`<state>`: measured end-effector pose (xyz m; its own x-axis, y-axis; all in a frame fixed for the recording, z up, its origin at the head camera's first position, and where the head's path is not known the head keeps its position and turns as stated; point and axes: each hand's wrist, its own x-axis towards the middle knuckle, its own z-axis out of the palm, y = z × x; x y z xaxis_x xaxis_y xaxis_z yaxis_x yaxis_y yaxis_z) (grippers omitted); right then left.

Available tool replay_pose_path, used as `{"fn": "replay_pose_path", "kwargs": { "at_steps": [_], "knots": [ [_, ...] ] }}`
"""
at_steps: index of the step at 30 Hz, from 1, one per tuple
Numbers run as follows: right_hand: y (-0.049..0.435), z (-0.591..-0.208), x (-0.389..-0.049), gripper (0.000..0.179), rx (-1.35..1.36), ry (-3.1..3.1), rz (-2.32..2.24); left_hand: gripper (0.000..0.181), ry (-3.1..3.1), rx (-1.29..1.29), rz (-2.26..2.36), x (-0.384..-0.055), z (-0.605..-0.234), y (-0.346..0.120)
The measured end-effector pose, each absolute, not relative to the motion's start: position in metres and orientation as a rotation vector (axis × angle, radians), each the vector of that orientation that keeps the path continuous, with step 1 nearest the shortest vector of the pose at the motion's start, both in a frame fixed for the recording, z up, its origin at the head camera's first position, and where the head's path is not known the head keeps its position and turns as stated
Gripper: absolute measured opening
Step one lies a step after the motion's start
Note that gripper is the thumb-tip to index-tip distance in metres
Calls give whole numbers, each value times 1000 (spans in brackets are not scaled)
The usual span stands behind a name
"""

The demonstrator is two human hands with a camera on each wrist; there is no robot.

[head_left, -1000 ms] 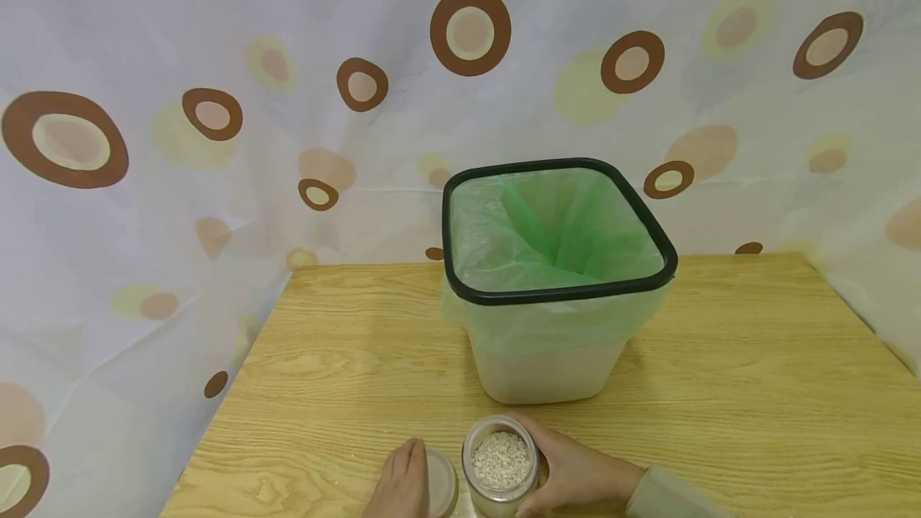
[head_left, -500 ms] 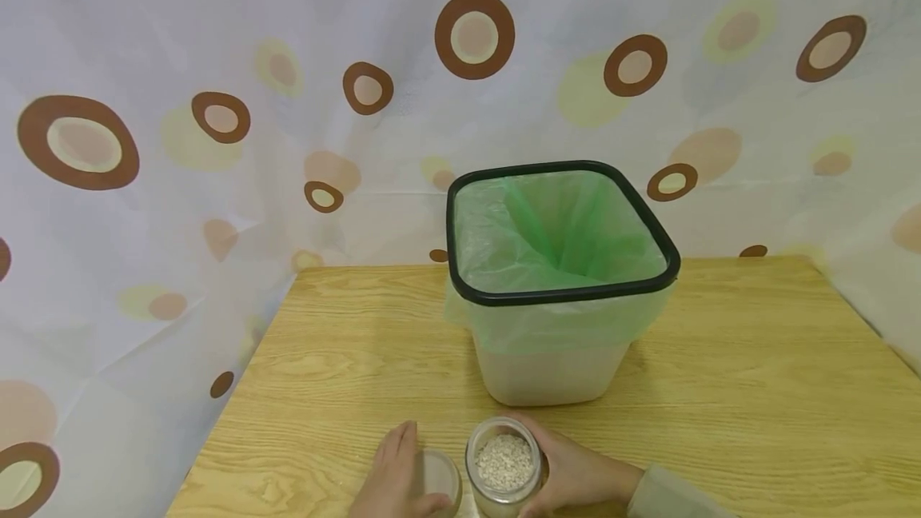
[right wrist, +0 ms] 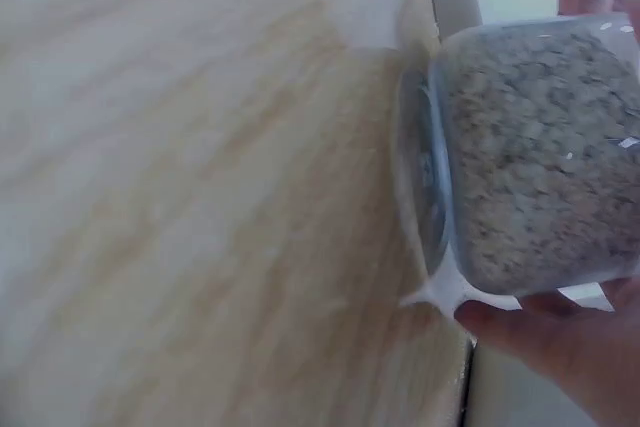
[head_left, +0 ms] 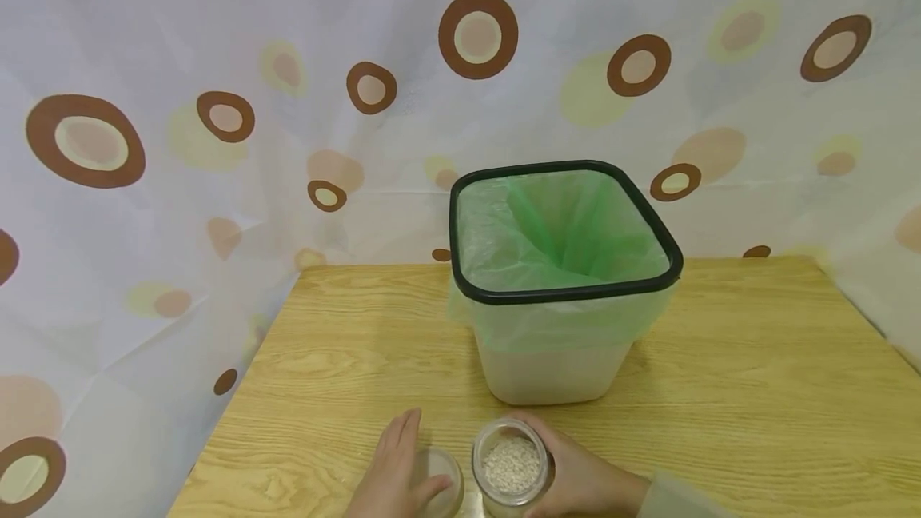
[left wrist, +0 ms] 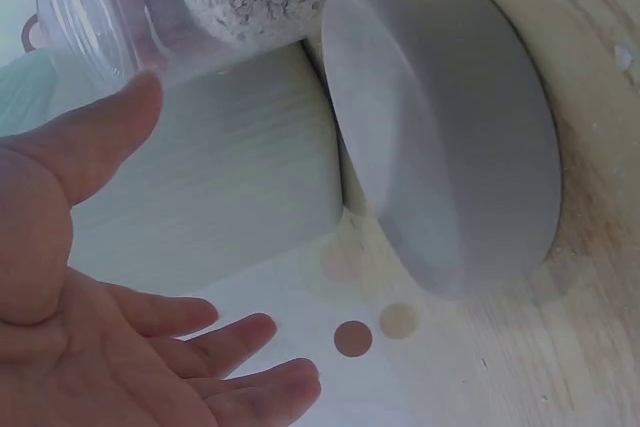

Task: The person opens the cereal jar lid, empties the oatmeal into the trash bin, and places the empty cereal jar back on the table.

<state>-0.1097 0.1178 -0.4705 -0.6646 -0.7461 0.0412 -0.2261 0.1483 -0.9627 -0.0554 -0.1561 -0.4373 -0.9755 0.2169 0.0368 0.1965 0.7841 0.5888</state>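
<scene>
A clear jar [head_left: 509,466], partly filled with pale flakes that look like oats, stands without its lid at the front of the table. My right hand [head_left: 586,470] grips it round the right side. In the right wrist view the jar [right wrist: 545,157] appears to have its base just off the tabletop. Beside it on the left lies a round beige-grey lid [head_left: 440,474], flat on the wood. Over the lid's left part is my left hand [head_left: 392,474], its fingers stretched out and holding nothing. The left wrist view shows this hand [left wrist: 90,347] apart from the lid [left wrist: 450,137].
A whitish bin [head_left: 554,374] with a black rim [head_left: 568,294] and a green bag liner [head_left: 568,238] stands right behind the jar. Patterned cloth [head_left: 403,158] hangs behind and beside the wooden table [head_left: 345,342]. A few small crumbs [left wrist: 623,56] lie near the lid.
My left hand has let its fingers and thumb spread away from the lid, which stays on the table. The right hand has shifted the jar slightly right, away from the lid.
</scene>
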Motion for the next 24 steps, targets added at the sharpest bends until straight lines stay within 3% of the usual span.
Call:
{"fn": "replay_pose_path", "kwargs": {
  "at_steps": [10, 19, 24],
  "knots": [
    [136, -464, -101, 91, -999, 2046, -1680, 83, 2943, 384, 1127, -58, -430, -156],
    [145, -439, -82, 96, -596, 2000, -1788, 71, 2845, 273, 1338, -54, -414, -158],
    [157, -433, -82, 96, -510, 2066, -1872, 70, 2817, 229, 1381, -56, -400, -157]
  ]
}}
